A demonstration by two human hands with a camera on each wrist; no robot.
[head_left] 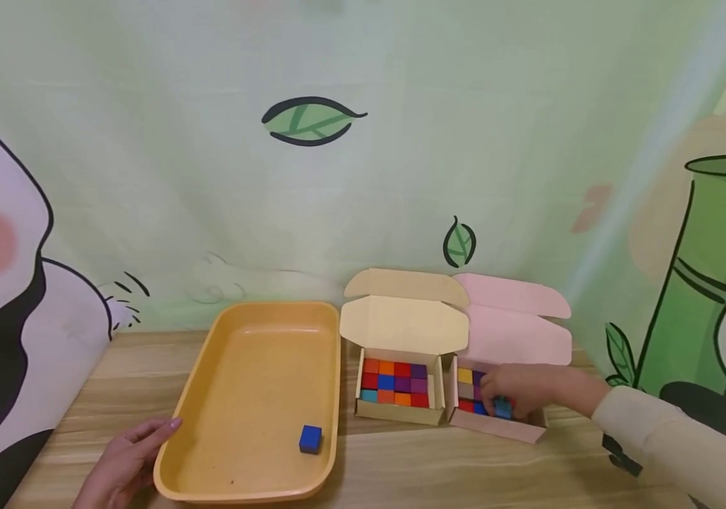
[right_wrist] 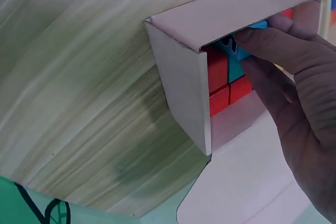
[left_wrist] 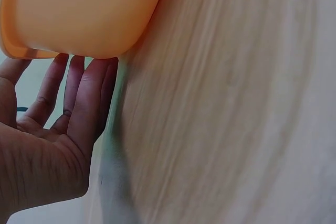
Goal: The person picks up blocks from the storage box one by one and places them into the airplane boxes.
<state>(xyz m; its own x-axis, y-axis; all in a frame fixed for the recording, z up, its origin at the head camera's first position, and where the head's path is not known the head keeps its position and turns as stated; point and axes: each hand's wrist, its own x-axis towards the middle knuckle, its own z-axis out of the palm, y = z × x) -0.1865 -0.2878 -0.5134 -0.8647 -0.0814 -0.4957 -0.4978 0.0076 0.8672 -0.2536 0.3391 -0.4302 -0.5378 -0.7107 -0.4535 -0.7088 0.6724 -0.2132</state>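
Observation:
My right hand (head_left: 515,390) reaches into the pink box (head_left: 502,425) and pinches a light-blue cube (right_wrist: 242,52) between thumb and fingers. Red cubes (right_wrist: 219,72) and a teal one lie right beside it in that box. My left hand (head_left: 129,461) touches the left side of the yellow tray (head_left: 244,495), its thumb at the rim. In the left wrist view the fairly straight fingers (left_wrist: 84,93) meet the tray's outer side. One dark blue cube (head_left: 310,439) lies inside the tray near its front right corner.
A cream box (head_left: 399,415) holding rows of coloured cubes stands between the tray and the pink box. Both boxes have raised lids (head_left: 404,324) leaning back toward a printed cloth (head_left: 312,184). Everything rests on a wood-grain table (head_left: 413,466).

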